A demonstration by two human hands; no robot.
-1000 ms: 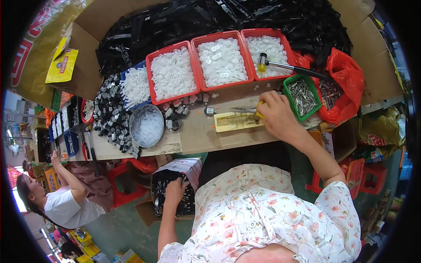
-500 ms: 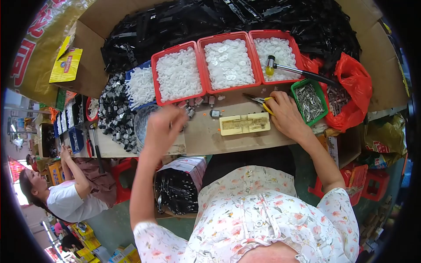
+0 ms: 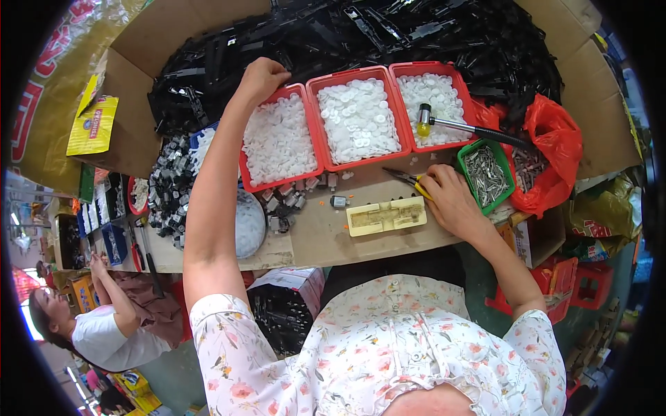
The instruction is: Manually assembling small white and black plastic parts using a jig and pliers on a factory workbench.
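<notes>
My left hand reaches to the far side, at the near edge of a heap of black plastic parts. Its fingers are bent and pressed together there; whatever is between them is hidden. The left forearm passes over the left side of a red bin of small white parts. On the board, my right hand is closed around the yellow handle of the pliers, whose jaws point to the far left. Beside the pliers lies a cream-coloured fixture block, with a small motor at its far left.
Two more red bins hold white discs and small white pieces. A hammer lies across the right one. Right of it are a green tray of metal pins and a red bag. Motors are heaped left; a person sits beyond.
My left hand has moved away from me, from above the near edge of the bins up to the black heap. My right hand stays on the pliers. The view has shifted slightly.
</notes>
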